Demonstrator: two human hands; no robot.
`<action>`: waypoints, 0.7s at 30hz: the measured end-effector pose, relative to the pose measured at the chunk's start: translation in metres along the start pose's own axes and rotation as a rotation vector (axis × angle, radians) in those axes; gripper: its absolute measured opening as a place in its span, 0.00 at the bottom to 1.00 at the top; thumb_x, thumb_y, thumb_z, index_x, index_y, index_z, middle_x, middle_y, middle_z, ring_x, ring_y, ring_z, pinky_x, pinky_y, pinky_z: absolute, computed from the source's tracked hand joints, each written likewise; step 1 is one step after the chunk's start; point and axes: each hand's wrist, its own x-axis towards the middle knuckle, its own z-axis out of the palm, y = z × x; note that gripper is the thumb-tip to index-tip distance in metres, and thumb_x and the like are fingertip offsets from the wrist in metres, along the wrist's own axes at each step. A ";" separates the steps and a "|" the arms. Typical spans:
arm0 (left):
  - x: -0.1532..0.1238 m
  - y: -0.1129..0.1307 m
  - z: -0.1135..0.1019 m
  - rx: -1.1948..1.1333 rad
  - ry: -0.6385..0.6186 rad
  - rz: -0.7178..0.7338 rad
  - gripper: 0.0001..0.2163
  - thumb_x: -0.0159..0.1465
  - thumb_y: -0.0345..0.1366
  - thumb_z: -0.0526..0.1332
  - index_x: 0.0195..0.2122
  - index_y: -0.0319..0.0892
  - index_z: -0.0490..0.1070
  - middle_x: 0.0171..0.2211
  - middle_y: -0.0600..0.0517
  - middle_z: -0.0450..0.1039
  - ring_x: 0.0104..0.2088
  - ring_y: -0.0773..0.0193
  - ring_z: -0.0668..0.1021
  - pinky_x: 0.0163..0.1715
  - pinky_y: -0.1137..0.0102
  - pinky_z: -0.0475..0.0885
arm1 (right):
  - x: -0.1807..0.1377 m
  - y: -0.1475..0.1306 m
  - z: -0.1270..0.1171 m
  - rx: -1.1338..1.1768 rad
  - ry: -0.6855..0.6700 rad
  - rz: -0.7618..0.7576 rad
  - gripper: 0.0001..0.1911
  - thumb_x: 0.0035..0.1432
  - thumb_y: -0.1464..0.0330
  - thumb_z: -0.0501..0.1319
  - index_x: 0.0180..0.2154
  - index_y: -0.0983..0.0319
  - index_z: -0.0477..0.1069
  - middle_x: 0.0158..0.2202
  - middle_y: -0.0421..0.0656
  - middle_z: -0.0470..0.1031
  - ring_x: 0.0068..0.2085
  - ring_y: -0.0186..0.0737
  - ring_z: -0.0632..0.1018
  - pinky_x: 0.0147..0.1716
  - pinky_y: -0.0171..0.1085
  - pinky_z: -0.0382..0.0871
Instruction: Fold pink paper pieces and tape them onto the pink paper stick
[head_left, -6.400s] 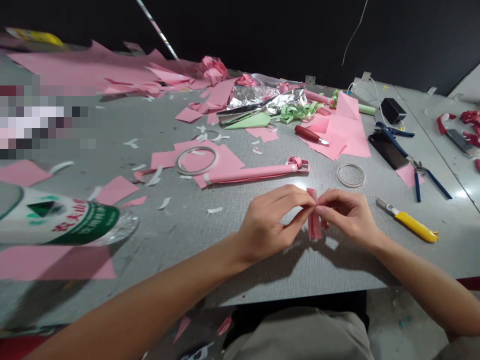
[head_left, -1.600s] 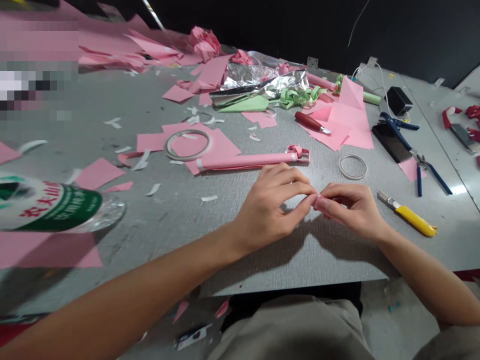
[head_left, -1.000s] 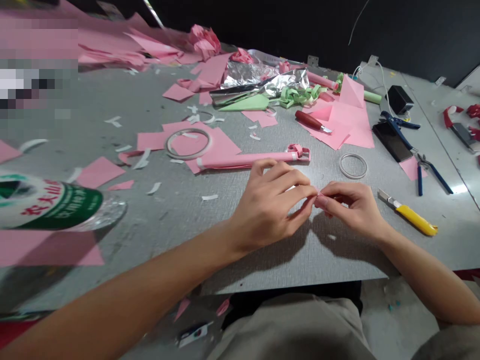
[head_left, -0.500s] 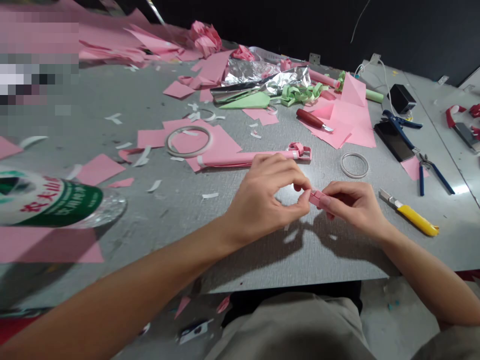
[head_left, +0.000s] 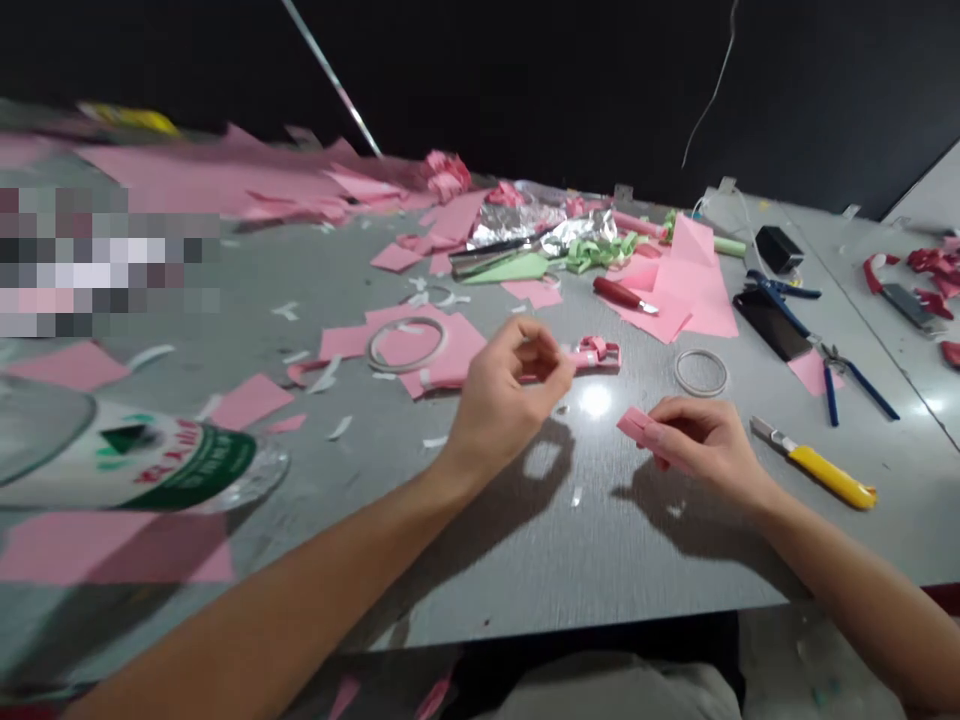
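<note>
So, R fingers [head_left: 667,441] pinch pink paper [head_left: 634,421]; L fingers [head_left: 534,331] curled, gap unclear.

We note matt paper in the strip [head_left: 634,422], crinkled, shiny metal in the foil [head_left: 506,225], clear plastic in the bottle [head_left: 150,455], and a glossy surface [head_left: 600,560].

Small folded pink paper piece [head_left: 634,421]: I see it pinched in the right grip [head_left: 701,445], tilted, flat end jutting left and slightly up. More pink shows underneath. Held above the counter [head_left: 525,580].
</note>
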 end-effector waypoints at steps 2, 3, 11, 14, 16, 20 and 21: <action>-0.002 -0.004 0.001 0.150 -0.115 0.045 0.12 0.65 0.38 0.65 0.27 0.44 0.65 0.23 0.58 0.68 0.25 0.66 0.72 0.28 0.70 0.65 | 0.001 0.004 0.000 0.012 -0.009 0.005 0.16 0.64 0.55 0.70 0.35 0.62 0.82 0.27 0.40 0.77 0.25 0.33 0.75 0.24 0.32 0.67; -0.004 -0.005 0.002 0.226 -0.179 0.069 0.16 0.67 0.39 0.63 0.23 0.44 0.63 0.20 0.58 0.64 0.23 0.67 0.69 0.27 0.69 0.63 | 0.002 0.006 0.000 0.021 -0.007 0.007 0.16 0.64 0.55 0.71 0.35 0.62 0.82 0.27 0.40 0.77 0.25 0.33 0.75 0.24 0.32 0.67; -0.010 -0.011 0.009 0.273 -0.433 0.129 0.16 0.70 0.34 0.56 0.54 0.46 0.79 0.53 0.46 0.83 0.47 0.54 0.83 0.44 0.64 0.74 | 0.009 0.020 -0.005 0.071 -0.029 0.024 0.21 0.62 0.50 0.71 0.36 0.63 0.82 0.29 0.43 0.79 0.24 0.33 0.74 0.22 0.32 0.66; -0.010 -0.002 0.009 0.105 -0.488 -0.027 0.14 0.70 0.41 0.61 0.52 0.44 0.80 0.49 0.45 0.84 0.46 0.53 0.83 0.43 0.63 0.76 | 0.011 0.021 -0.005 0.029 -0.052 0.016 0.23 0.63 0.48 0.70 0.37 0.64 0.82 0.30 0.44 0.80 0.25 0.33 0.74 0.24 0.33 0.67; -0.012 0.004 0.011 -0.019 -0.569 -0.123 0.13 0.68 0.45 0.65 0.47 0.43 0.81 0.43 0.46 0.85 0.42 0.54 0.83 0.42 0.63 0.76 | 0.011 0.021 -0.005 0.003 -0.098 0.017 0.23 0.64 0.49 0.69 0.38 0.64 0.83 0.31 0.44 0.81 0.26 0.33 0.74 0.25 0.33 0.68; -0.014 0.005 0.016 -0.150 -0.595 -0.207 0.11 0.66 0.44 0.68 0.35 0.41 0.80 0.32 0.50 0.81 0.33 0.60 0.80 0.36 0.66 0.73 | 0.012 0.020 -0.005 -0.002 -0.098 0.046 0.21 0.65 0.51 0.69 0.38 0.65 0.83 0.33 0.45 0.82 0.27 0.33 0.75 0.26 0.33 0.68; -0.014 0.004 0.017 -0.166 -0.568 -0.219 0.11 0.65 0.44 0.68 0.34 0.41 0.79 0.30 0.51 0.79 0.31 0.61 0.78 0.35 0.67 0.72 | 0.013 0.021 -0.005 0.006 -0.072 0.059 0.21 0.64 0.52 0.70 0.39 0.65 0.83 0.33 0.45 0.82 0.27 0.33 0.75 0.26 0.33 0.68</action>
